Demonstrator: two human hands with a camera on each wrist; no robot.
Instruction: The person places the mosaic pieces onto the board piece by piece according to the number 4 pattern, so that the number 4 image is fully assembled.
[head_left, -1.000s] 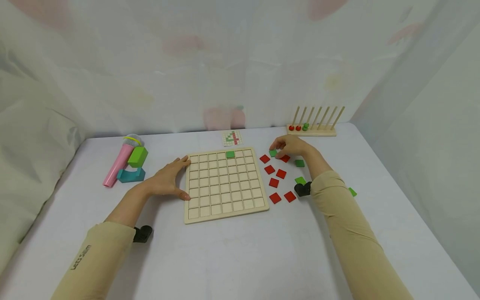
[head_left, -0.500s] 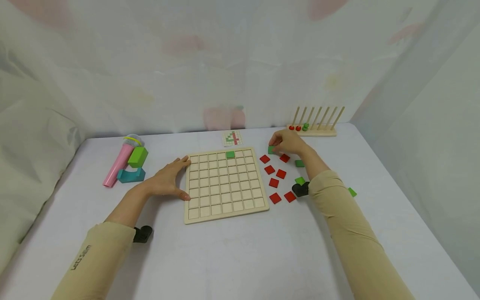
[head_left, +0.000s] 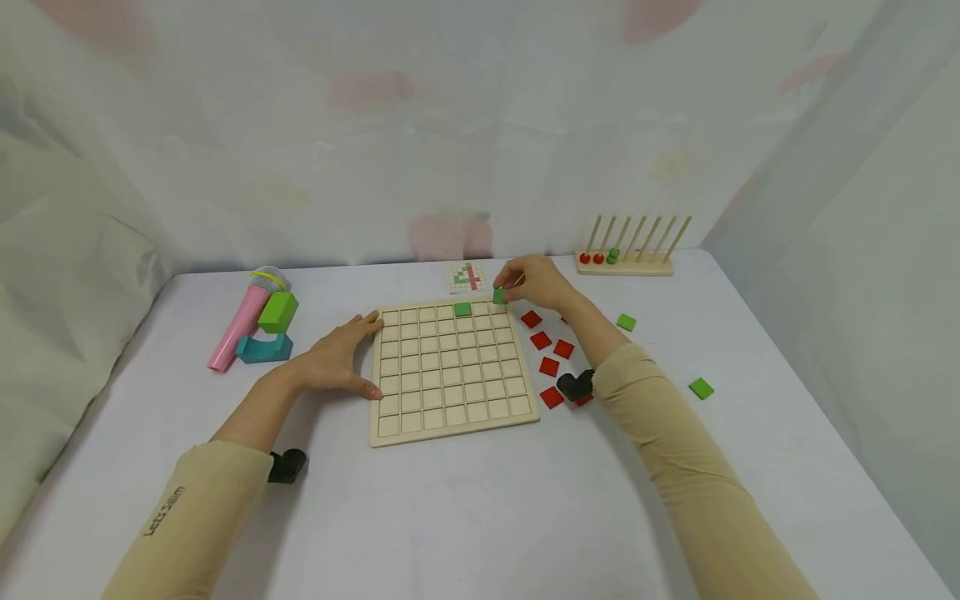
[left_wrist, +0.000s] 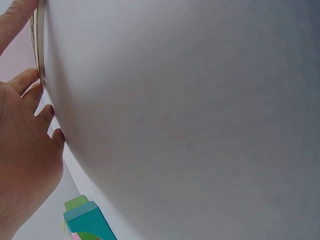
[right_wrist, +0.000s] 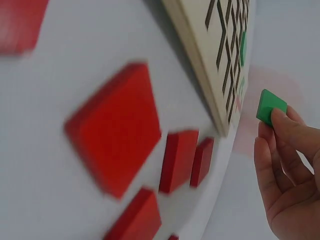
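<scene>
A square wooden grid board [head_left: 448, 367] lies mid-table, with one green tile [head_left: 462, 309] set in its top row. My left hand [head_left: 335, 358] rests at the board's left edge, thumb and fingers spread against the rim; the left wrist view shows those fingers [left_wrist: 31, 82] touching the edge. Between thumb and fingertips my right hand [head_left: 538, 282] pinches a green square tile [head_left: 499, 296] over the board's far right corner. In the right wrist view this green tile [right_wrist: 271, 106] is tilted and held up off the table, its lower corner behind the thumb.
Several red tiles [head_left: 549, 367] lie right of the board, some partly hidden by the right arm. Loose green tiles [head_left: 701, 388] are farther right. Behind the board is a small pattern card [head_left: 466, 277]. A peg rack [head_left: 625, 265], a pink toy microphone [head_left: 243, 321], a green block [head_left: 278, 312] and a teal arch block [head_left: 264, 348] stand around.
My right hand has lifted the green tile from among the loose ones and carried it left to the board's far right corner. My left hand has stayed at the board's edge.
</scene>
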